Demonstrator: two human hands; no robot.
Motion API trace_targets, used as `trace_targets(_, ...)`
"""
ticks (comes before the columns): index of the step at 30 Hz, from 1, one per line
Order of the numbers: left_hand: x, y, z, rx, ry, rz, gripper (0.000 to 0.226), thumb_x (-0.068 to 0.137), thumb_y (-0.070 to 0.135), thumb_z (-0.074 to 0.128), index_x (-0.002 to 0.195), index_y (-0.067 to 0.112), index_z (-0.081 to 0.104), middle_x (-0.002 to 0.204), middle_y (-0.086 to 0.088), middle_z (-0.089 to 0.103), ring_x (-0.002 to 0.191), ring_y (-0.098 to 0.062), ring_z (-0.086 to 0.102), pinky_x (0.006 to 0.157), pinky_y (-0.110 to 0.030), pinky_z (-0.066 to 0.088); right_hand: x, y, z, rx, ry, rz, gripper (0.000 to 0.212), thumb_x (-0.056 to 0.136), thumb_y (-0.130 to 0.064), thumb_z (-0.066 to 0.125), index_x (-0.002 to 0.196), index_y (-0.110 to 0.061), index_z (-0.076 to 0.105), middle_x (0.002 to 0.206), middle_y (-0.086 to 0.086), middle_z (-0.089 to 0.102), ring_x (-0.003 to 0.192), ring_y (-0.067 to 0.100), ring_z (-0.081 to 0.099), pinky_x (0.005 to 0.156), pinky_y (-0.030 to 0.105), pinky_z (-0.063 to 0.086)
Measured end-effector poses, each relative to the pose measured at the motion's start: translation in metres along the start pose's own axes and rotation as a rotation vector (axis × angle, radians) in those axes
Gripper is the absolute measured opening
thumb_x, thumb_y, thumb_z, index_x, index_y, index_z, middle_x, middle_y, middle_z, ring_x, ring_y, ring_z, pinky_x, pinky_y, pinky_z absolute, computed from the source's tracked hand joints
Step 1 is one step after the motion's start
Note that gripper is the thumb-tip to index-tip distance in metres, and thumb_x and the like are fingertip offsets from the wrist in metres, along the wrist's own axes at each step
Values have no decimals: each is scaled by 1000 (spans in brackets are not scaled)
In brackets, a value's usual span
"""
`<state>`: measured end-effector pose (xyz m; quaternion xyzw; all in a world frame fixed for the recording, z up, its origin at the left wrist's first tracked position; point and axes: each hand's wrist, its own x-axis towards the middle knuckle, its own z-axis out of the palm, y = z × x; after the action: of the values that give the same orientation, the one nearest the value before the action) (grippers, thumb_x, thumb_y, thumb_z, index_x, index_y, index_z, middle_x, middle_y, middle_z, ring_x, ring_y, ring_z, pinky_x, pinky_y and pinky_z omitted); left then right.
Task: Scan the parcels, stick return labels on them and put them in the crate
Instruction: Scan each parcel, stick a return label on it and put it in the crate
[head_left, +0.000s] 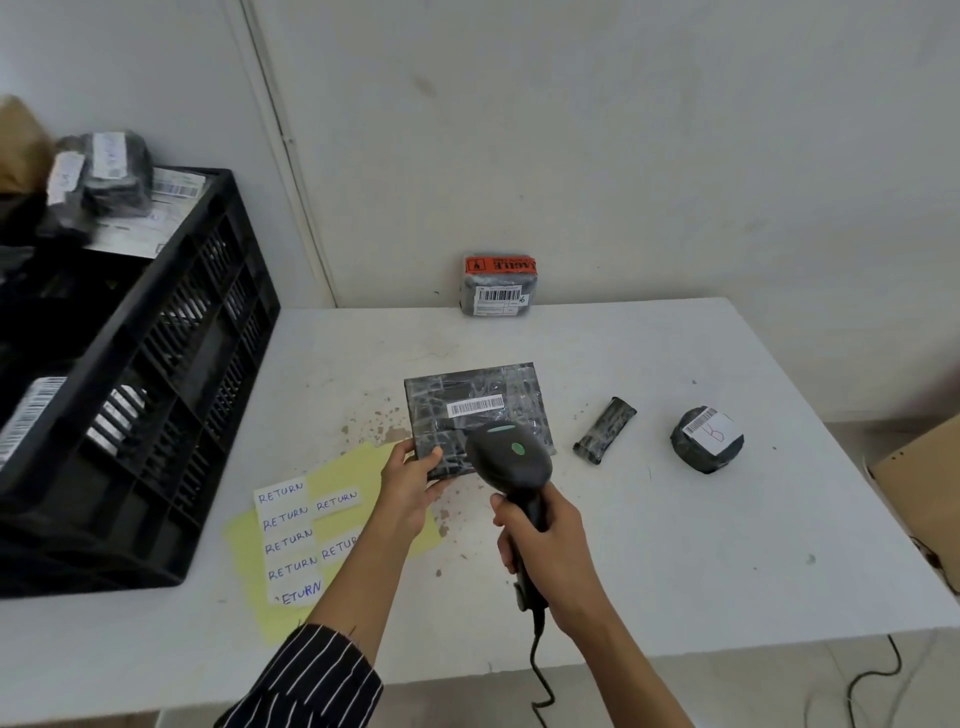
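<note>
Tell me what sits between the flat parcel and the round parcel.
A slim wrapped parcel lies between the flat parcel and the round parcel, touching neither; seen in the head view.

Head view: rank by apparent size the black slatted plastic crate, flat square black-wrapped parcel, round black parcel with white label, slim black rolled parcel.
1. Black slatted plastic crate
2. Flat square black-wrapped parcel
3. Round black parcel
4. Slim black rolled parcel
Crate is nearer the camera.
</note>
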<state>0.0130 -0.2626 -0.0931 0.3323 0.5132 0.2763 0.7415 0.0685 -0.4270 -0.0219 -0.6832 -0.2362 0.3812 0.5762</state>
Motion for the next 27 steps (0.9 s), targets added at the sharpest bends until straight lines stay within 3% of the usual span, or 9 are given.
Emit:
trace_targets(9, -1, -2, -2, -3, 10, -14, 24, 92, -1, 53, 114, 5, 48, 118, -18, 56, 110, -33, 56, 76, -36, 51, 4, 11, -5, -54, 60, -8, 18, 89, -22, 62, 94, -7, 53, 61, 9, 53, 50, 14, 49, 51, 22, 43)
trace_targets(14, -5, -7, -13, -10, 20, -48, 23, 92, -1, 54, 113, 6, 48, 117, -17, 56, 112, -33, 55, 79, -39, 51, 29, 51, -36, -429, 156, 5, 20, 89, -15, 60, 101, -12, 44, 85, 7, 54, 63, 14, 50, 49, 14, 39)
trace_targets(17, -8, -11, -22, -10, 23, -64, 24, 92, -1, 53, 115, 6, 48, 117, -17, 56, 113, -33, 55, 82, -39, 50, 45, 84, -62, -706, 221, 30, 26, 89, -14, 60, 104, -4, 43, 101, 13, 47, 74, 21, 50, 61, 28, 41)
trace_targets(20, -10, -16, -29, -16, 29, -76, 25, 92, -1, 53, 116, 6, 48, 117, -18, 56, 113, -34, 55, 83, -41, 50, 54, 111, -75, -862, 256, 55, 29, 88, -13, 61, 105, 2, 43, 103, 17, 46, 78, 30, 53, 65, 43, 46)
trace_targets(23, -13, -19, -31, -29, 34, -85, 25, 92, -1, 53, 116, 4, 48, 116, -18, 56, 114, -34, 54, 88, -43, 50, 57, 121, -79, -959, 254, 91, 30, 87, -15, 61, 105, 2, 44, 105, 19, 48, 85, 33, 52, 69, 41, 43)
trace_targets(25, -16, -20, -32, -33, 32, -87, 25, 92, -1, 54, 115, 4, 48, 115, -18, 57, 114, -34, 55, 88, -43, 49, 54, 125, -77, -1047, 248, 82, 40, 80, -16, 69, 107, 5, 48, 102, 22, 52, 86, 36, 54, 67, 39, 40)
trace_targets(27, -20, -19, -32, -44, 28, -84, 24, 92, -1, 54, 115, 4, 49, 114, -18, 58, 113, -33, 55, 84, -41, 50, 52, 129, -75, -1108, 248, 97, 69, 63, -18, 83, 115, 13, 50, 100, 28, 54, 86, 44, 56, 71, 45, 46)
